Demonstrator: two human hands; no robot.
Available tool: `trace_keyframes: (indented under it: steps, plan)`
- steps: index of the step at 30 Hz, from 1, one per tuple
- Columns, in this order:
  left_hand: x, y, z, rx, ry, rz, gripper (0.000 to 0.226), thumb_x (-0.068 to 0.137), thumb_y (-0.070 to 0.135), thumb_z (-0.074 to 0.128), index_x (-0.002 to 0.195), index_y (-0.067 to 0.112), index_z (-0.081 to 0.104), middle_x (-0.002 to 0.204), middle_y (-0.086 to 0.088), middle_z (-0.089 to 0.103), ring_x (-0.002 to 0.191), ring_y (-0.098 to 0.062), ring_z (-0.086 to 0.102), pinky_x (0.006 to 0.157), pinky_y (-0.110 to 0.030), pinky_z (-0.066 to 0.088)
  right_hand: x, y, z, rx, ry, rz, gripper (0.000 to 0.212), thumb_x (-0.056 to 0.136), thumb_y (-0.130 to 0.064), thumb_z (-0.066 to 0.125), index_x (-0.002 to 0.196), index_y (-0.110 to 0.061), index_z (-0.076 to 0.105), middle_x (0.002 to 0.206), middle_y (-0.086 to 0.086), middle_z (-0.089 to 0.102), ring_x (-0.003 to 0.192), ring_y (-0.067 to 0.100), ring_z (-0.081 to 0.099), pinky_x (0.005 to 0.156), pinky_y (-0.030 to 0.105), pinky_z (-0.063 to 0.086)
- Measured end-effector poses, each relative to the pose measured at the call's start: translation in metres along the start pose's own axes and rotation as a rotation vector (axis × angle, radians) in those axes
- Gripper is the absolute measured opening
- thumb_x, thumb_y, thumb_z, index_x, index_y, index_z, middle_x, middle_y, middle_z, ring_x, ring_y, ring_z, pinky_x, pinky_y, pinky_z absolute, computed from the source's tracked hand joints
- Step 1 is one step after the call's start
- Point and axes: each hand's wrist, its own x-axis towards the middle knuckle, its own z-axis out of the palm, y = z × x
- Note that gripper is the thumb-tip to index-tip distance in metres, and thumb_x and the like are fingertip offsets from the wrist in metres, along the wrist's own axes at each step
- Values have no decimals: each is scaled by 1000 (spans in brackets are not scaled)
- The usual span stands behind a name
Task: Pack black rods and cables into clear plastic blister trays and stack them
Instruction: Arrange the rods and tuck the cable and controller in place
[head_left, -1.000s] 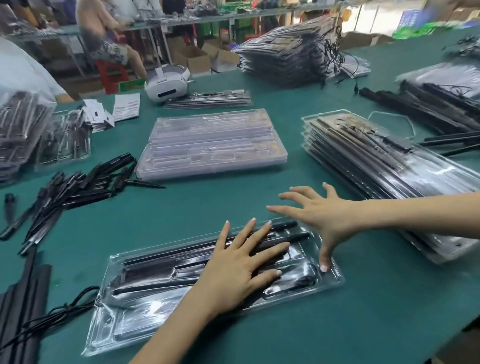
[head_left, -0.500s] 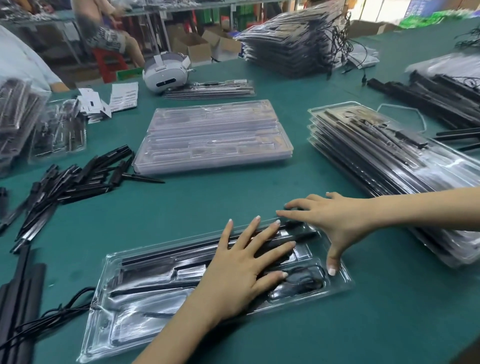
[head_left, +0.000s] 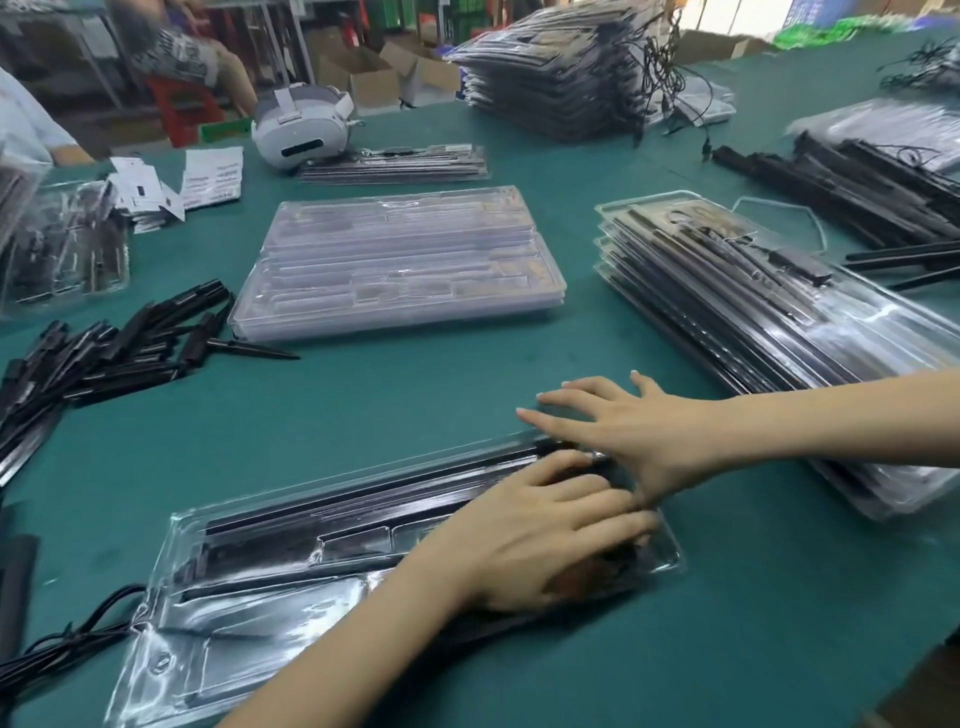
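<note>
Surface: green table (head_left: 363, 405), covering most of the view.

Task item: clear blister tray (head_left: 249, 613), lying flat near the front edge of the table, long axis left to right. Black rods (head_left: 363, 499) sit in its long channels; other contents blurred.

Left hand (head_left: 550, 540): palm down on the right half of the tray, fingers straight and slightly spread, pressing flat. Holds nothing.

Right hand (head_left: 623, 431): comes in from the right, fingers spread wide and straight. Thumb meets the tray's far right end; fingertips sit over the table just beyond the tray's far edge. Cannot tell whether they touch the table.

Elsewhere on the table:
- Stack of empty clear trays (head_left: 400, 260), centre, well behind the working tray.
- Stack of filled trays (head_left: 779, 332), right, beside the right forearm.
- Taller stack of filled trays (head_left: 561, 78), far side.
- Loose black rods (head_left: 104, 348), heaped at left.
- Black cable (head_left: 67, 644), at the tray's left end.
- White headset (head_left: 301, 124) and paper leaflets (head_left: 208, 176), far left.

Room: cardboard boxes (head_left: 374, 73) on the floor beyond the table; a seated person (head_left: 176, 47) on a red stool.
</note>
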Motion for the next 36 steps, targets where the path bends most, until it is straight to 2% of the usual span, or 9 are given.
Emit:
trace_keyframes:
  steps: [4,10,14,18,25,28,31,34,36]
  plan:
    - [-1,0,3,-19,-15,67,42,91,31,51,131,18,57,129,5,59,110,-17,54,110,-32,26,-4,0,9,-73,36,-35,111,80,-50,66,143,-45,-25,155,-13,-7,143,13,-7,103,72,20]
    - [4,-2,2,-172,-62,12,43,87,22,55,129,15,58,128,0,60,114,-20,50,111,-31,21,5,-4,-3,-56,-8,-79,126,70,-43,78,141,-48,-27,155,-13,-11,143,14,-5,101,74,18]
    - [3,-2,-2,-410,-17,-101,33,87,14,58,120,9,58,118,-4,60,107,-21,51,101,-35,35,-1,10,-5,61,-6,-41,136,54,-62,82,146,-45,-17,155,-13,5,139,16,13,106,58,27]
    - [2,-1,-6,-620,31,-259,31,88,18,62,113,6,46,109,-2,48,95,-14,45,88,-32,41,-5,18,-10,96,-49,-59,130,53,-65,81,149,-44,-4,153,-19,7,138,15,15,106,53,31]
    - [4,1,-7,-636,45,-284,35,88,21,64,112,8,41,114,1,38,99,-16,47,90,-32,43,1,15,-10,77,-19,-49,128,51,-63,83,151,-38,7,147,-13,14,133,15,21,106,56,27]
    - [4,1,-6,-586,59,-226,34,89,17,62,118,6,47,120,-3,42,104,-16,46,94,-27,40,0,12,-4,87,6,-23,126,55,-60,83,151,-37,6,148,-13,14,134,15,18,107,60,25]
    - [3,2,-4,-590,61,-190,38,88,13,62,122,5,49,125,-5,47,112,-19,47,100,-29,39,0,6,3,37,36,-8,121,62,-55,81,152,-33,3,150,-13,10,138,12,8,106,68,21]
    - [1,2,-10,-616,95,-284,44,86,23,68,121,7,46,126,0,43,111,-17,48,97,-37,42,4,2,0,96,-7,32,124,57,-45,86,151,-38,5,154,-13,0,143,14,-7,102,77,14]
    - [-12,-4,-17,-532,136,-334,54,84,34,71,125,9,46,130,1,43,117,-17,47,101,-36,39,5,2,-3,148,-35,45,130,52,-44,89,150,-42,4,156,-13,-8,144,15,-14,102,78,9]
